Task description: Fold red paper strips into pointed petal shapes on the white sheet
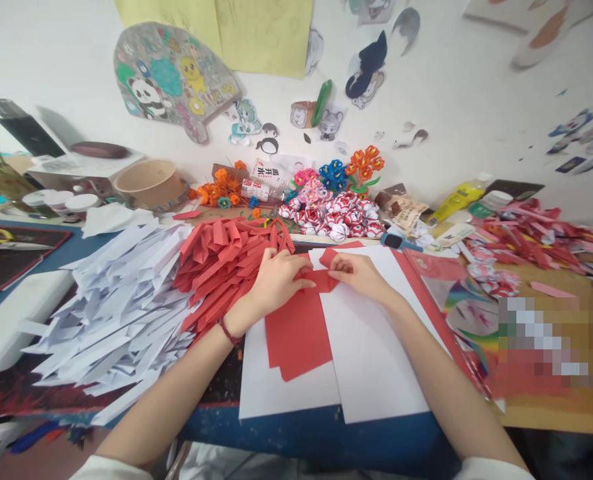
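My left hand (282, 279) and my right hand (354, 272) pinch a small piece of red paper (319, 281) between them, one at each side. Part of that paper is folded over near my right fingers. Beneath it lie red paper sheets (301, 340) on top of white paper sheets (376, 353). Close to my left wrist rises a heap of folded red paper strips (221, 260). Farther left spreads a large pile of folded white paper strips (121, 307).
Paper flowers (336, 210) stand along the wall beside a round tan container (149, 183). A yellow bottle (459, 197) and more red paper pieces (531, 233) are at the right. Yellow-handled scissors (14, 244) lie far left, near a white case (21, 320).
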A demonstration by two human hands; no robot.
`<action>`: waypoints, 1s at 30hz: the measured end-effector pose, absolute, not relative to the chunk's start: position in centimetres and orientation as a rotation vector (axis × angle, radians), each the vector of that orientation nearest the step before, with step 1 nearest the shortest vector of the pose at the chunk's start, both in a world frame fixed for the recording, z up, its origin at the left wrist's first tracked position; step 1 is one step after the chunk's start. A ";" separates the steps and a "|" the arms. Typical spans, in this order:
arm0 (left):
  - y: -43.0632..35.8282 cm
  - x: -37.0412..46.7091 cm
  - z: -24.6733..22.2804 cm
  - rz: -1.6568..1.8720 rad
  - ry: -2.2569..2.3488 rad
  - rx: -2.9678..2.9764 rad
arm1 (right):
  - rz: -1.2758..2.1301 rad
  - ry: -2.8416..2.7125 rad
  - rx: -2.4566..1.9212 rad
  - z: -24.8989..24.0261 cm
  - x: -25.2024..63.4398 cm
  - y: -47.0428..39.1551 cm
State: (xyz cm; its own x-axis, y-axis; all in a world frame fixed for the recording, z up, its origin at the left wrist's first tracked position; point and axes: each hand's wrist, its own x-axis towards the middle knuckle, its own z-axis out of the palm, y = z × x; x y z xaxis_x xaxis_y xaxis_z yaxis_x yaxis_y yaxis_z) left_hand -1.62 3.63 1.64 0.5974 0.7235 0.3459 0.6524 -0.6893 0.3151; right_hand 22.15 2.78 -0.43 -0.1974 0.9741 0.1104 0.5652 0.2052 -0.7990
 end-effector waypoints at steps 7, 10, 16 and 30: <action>3.7 -1.2 0.8 0.526 1.159 2.879 | 0.831 -1.968 -1.450 0.2 22.1 2.4; 3.5 -0.9 0.5 0.485 1.189 2.961 | 0.830 -2.024 -1.461 0.5 22.1 2.1; 3.4 -1.0 0.6 0.471 1.098 3.124 | 0.739 -2.089 -1.498 0.2 22.1 2.3; 3.7 -1.4 0.5 0.552 1.223 2.768 | 0.708 -2.053 -1.489 -0.6 22.1 2.5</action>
State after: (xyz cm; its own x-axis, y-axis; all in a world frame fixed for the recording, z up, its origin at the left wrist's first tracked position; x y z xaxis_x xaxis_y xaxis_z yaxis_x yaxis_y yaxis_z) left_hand -1.39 3.72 0.51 0.6200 0.7264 0.2967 0.7029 -0.6822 0.2014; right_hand 22.07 2.49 -0.61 -0.2747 0.9568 0.0949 0.6951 0.2658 -0.6679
